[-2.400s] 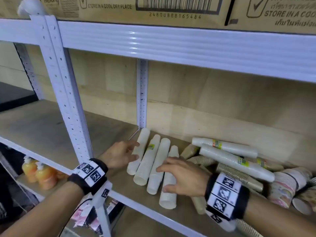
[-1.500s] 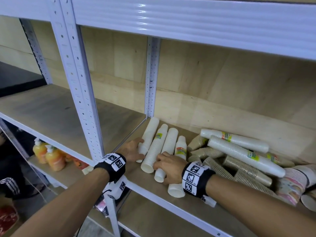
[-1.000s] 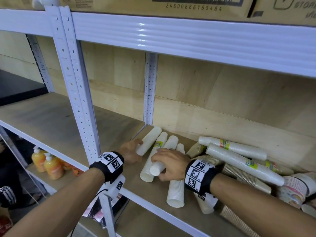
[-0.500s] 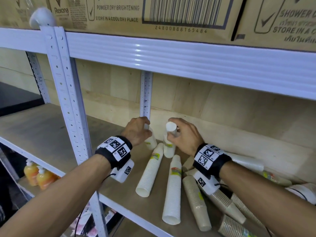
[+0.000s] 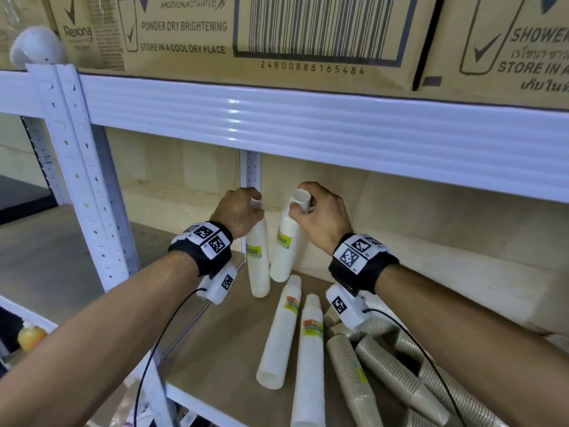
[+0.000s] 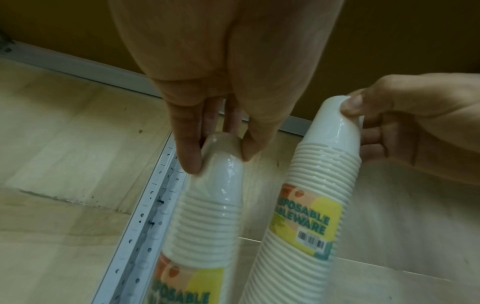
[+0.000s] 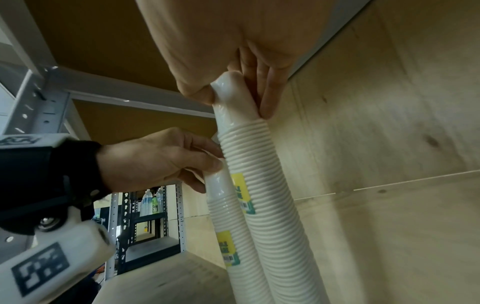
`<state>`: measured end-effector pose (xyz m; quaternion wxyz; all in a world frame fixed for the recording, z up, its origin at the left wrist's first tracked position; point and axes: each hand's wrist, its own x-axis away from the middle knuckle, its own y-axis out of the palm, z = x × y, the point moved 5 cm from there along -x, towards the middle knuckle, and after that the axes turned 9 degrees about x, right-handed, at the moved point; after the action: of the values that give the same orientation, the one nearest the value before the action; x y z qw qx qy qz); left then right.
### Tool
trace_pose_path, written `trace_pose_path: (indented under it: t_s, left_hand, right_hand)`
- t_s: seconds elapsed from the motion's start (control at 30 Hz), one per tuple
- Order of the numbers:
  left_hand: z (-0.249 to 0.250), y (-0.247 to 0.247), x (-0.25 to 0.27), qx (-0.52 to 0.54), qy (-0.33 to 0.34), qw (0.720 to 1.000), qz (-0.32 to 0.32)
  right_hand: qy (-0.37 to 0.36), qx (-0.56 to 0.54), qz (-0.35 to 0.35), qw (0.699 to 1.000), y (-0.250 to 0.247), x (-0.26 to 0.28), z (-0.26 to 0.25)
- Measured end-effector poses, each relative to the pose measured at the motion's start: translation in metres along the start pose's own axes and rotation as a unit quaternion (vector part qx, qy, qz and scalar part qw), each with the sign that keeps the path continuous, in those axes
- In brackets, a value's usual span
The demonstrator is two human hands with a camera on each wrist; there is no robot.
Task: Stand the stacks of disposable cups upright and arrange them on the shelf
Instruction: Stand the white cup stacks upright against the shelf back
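Note:
Two white cup stacks stand nearly upright at the back left corner of the wooden shelf [image 5: 215,359]. My left hand [image 5: 238,208] pinches the top of the left stack [image 5: 258,260], seen close in the left wrist view [image 6: 218,148]. My right hand [image 5: 320,211] grips the top of the right stack [image 5: 284,248], which leans slightly left [image 7: 233,96]. Two more white stacks [image 5: 278,334] [image 5: 309,365] lie flat in front of them. Several brown cup stacks [image 5: 385,371] lie to the right.
A white steel upright [image 5: 251,171] stands just behind the held stacks, another post [image 5: 83,180] at the front left. The upper shelf beam [image 5: 308,118] carries cardboard boxes [image 5: 246,35]. Orange bottles [image 5: 29,335] sit on a lower shelf at the left.
Both hands lifted one lying white stack each, tipped them upright and carried them back toward the rear upright. In the last half second the stacks stand straighter and closer to the back wall.

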<state>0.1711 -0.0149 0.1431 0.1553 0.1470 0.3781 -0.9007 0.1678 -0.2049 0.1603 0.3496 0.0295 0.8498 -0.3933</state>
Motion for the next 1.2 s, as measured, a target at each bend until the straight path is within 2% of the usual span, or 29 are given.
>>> trace_pose_path:
  t_s: [0.33,0.67,0.9,1.2]
  left_hand:
    - [-0.017,-0.015,-0.020,-0.015,-0.043,0.999,-0.005]
    - [-0.027,-0.012,-0.025,0.009,-0.058,0.998,-0.014]
    - [-0.033,-0.007,-0.031,0.010,-0.089,0.995,-0.048]
    - [-0.030,-0.004,-0.033,0.002,-0.072,0.997,-0.040]
  right_hand:
    - [0.042,0.012,-0.072,0.996,0.054,-0.024,0.000]
    - [0.041,0.003,-0.144,0.989,0.095,-0.031,-0.002]
    - [0.031,0.038,-0.151,0.987,0.102,-0.044,-0.001]
    - [0.027,0.035,-0.184,0.982,0.105,-0.051,0.004]
